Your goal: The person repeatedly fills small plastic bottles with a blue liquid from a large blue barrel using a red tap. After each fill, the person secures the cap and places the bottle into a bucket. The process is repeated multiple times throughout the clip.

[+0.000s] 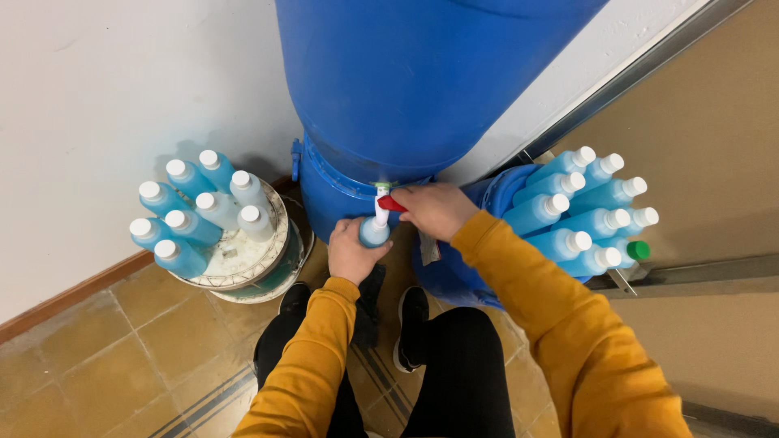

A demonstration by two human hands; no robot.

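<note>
Left hand (350, 253): grip closed around a small bottle (374, 232) under the tap (382, 197).
Right hand (436, 210): fingers pinch the red tap handle (392, 203).
Barrel (422, 81): big, blue.
Bucket (243, 251): holds capped blue bottles (195, 215).
Right pile (580, 212): more blue bottles.

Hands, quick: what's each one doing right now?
Left hand: closed around a small blue bottle under the tap.
Right hand: fingers on the red tap lever of the big blue drum.

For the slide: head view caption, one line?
Left hand holds bottle under blue drum's tap; right hand on tap.
</note>
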